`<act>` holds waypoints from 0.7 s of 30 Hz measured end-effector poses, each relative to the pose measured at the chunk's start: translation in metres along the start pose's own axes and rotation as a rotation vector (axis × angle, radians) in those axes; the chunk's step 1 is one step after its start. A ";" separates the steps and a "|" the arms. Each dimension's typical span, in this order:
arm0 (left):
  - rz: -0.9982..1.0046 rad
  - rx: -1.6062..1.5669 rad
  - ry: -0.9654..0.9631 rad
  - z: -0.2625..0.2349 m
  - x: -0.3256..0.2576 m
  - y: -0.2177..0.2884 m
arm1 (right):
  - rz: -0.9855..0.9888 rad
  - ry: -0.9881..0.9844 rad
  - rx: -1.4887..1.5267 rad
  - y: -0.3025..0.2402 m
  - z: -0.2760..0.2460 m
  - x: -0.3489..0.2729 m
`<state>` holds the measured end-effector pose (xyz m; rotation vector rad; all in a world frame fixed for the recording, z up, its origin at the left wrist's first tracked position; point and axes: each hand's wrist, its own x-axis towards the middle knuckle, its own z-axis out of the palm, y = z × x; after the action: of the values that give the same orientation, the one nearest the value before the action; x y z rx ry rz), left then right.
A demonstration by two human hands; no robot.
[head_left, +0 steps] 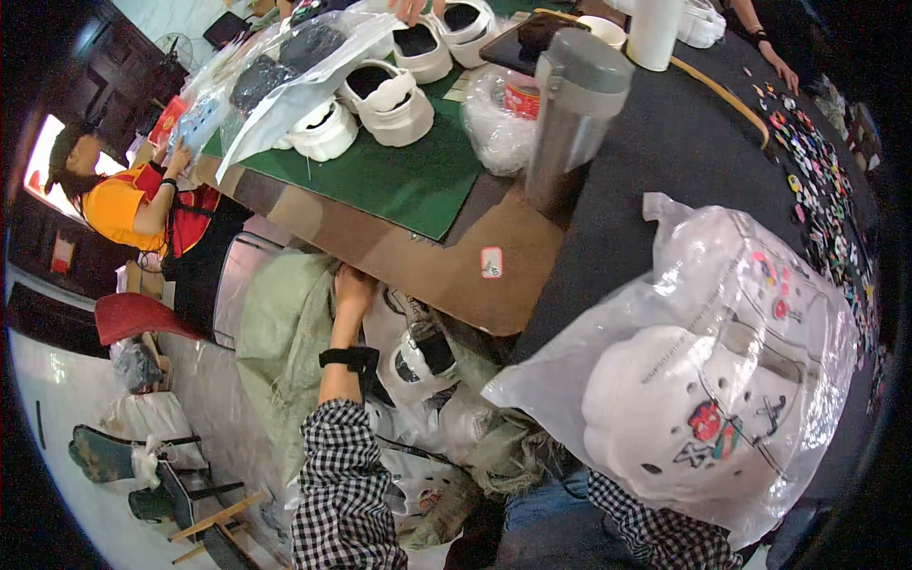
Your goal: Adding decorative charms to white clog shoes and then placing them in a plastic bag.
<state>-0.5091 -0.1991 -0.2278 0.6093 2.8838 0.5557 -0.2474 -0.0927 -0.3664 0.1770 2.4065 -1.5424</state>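
Observation:
My left hand (352,287) is at the mouth of a pale green woven sack (285,328), closed on its edge; the fingertips are partly hidden. Inside and beside the sack lie white clogs (425,353) in clear plastic bags. A big clear plastic bag (826,356) fills the right side, holding white clogs (636,394) with colourful charms on them. My right sleeve (651,522), black-and-white checked, runs under that bag, and the bag hides my right hand.
Across the table, more white clogs (389,106) stand on a green mat (380,190) near a steel flask (570,114). Small charms (817,180) are scattered over the black cloth (665,142). A person in yellow (123,204) is at the left; another person's hand (784,74) rests at the far right.

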 end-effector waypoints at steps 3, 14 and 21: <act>0.054 -0.199 0.058 -0.025 -0.029 0.001 | -0.041 -0.068 0.032 -0.020 -0.007 -0.019; 0.176 -0.633 0.068 -0.084 -0.183 0.096 | -0.042 -0.032 0.066 -0.051 -0.115 -0.159; 0.401 -0.838 0.194 -0.118 -0.255 0.206 | -0.090 0.031 0.007 -0.098 -0.158 -0.259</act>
<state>-0.2280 -0.1685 -0.0243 0.9907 2.3150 1.8118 -0.0508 0.0203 -0.1427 0.0963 2.4646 -1.5986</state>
